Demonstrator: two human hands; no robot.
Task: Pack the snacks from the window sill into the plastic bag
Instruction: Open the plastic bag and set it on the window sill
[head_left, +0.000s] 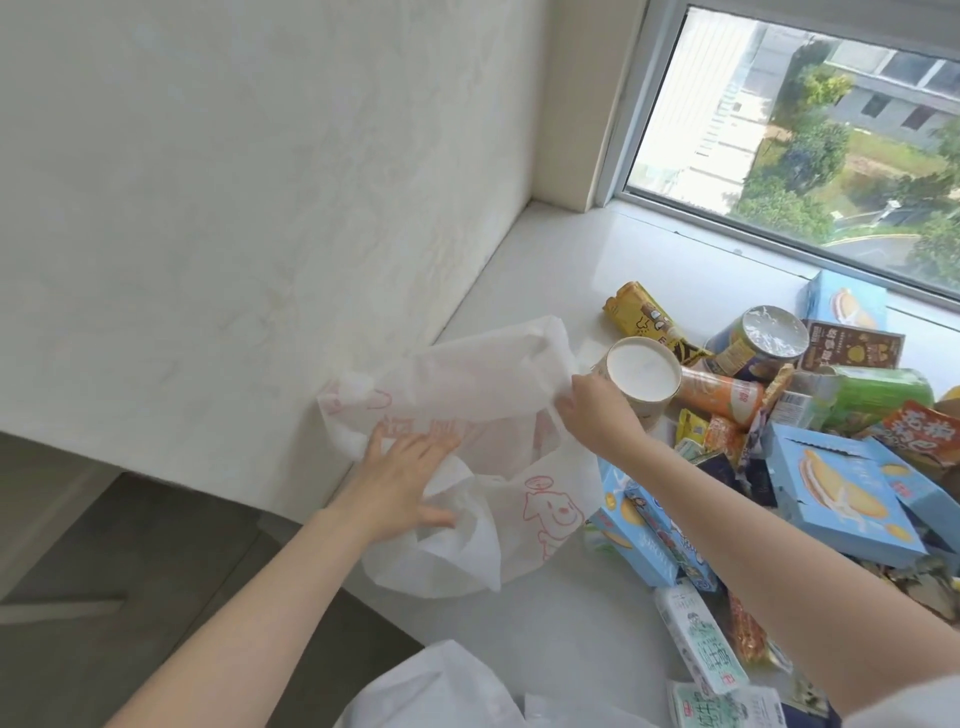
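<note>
**Bag held open beside the snack pile**

A thin, translucent white plastic bag with red cartoon printing (467, 447) lies crumpled on the pale, glossy window sill (550, 270), against the cream wall. The left hand (410, 478) rests flat on the bag's near-left side, fingers straight and spread, pressing the film down rather than clasping it. The right hand (592, 415) is at the bag's right edge, its fingers curled on a fold of the plastic by the handle; how tight that grip is cannot be told.

Just right of the bag, touching the right hand's knuckles, a round cream paper tub with a white lid (641, 374) lies on its side, lid facing the camera. Beyond it, further right of the bag, the snacks are heaped: an orange cylindrical can (722, 397), a yellow printed packet (644, 314), a tin with a silver foil top (769, 335), and a light-blue cardboard biscuit box (836, 493). Near the bag's lower right corner lies a white-and-green milk carton (698, 639).
</note>
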